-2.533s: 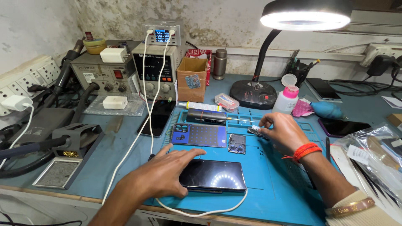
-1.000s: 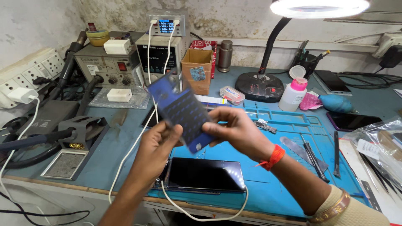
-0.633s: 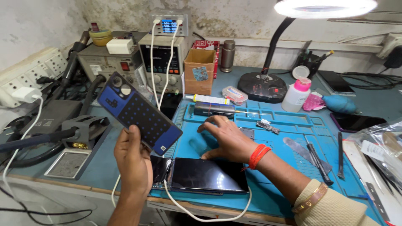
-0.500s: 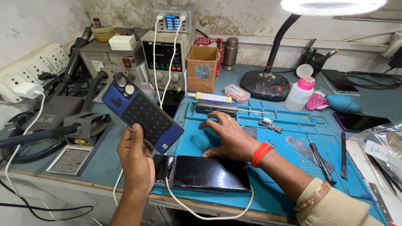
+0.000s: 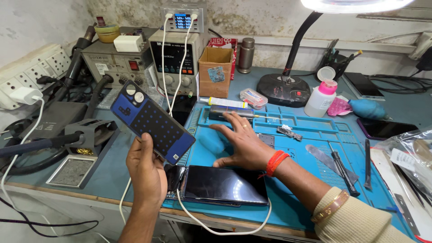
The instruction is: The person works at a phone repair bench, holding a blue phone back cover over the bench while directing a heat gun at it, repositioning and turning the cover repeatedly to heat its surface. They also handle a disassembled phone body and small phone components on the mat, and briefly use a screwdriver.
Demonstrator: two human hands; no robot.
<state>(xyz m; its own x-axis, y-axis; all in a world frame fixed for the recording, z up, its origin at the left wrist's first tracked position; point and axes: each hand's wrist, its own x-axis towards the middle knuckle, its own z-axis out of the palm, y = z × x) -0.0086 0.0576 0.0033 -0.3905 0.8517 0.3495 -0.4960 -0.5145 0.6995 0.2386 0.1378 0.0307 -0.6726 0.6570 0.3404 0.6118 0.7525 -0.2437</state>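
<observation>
While a wall of white sockets and a plugged-in charger filled the far left edge, a soldering stand with a metal sponge tray sat on the blue-grey bench just below them. Behind these stood a grey rework station and a bench power supply with two white cables running down from a small lit meter on top. The left hand was raised above the bench edge, its fingers and thumb closed around the lower end of a blue phone back cover; the cover tilted up and to the left from that grip, its inner side with rows of dots and two round camera openings facing the camera. Just right of that hand, a dark phone lay screen-up on the blue work mat, a white cable looping out from its left end. The right hand rested flat on the mat above the phone, fingers spread and gripping nothing, an orange thread around its wrist; it lay well apart from the cover, with the fingertips near a grey tube-shaped tool. Further right came a cardboard box, a black lamp base, a white bottle with a pink cap, a screwdriver and a second dark phone near the right edge
</observation>
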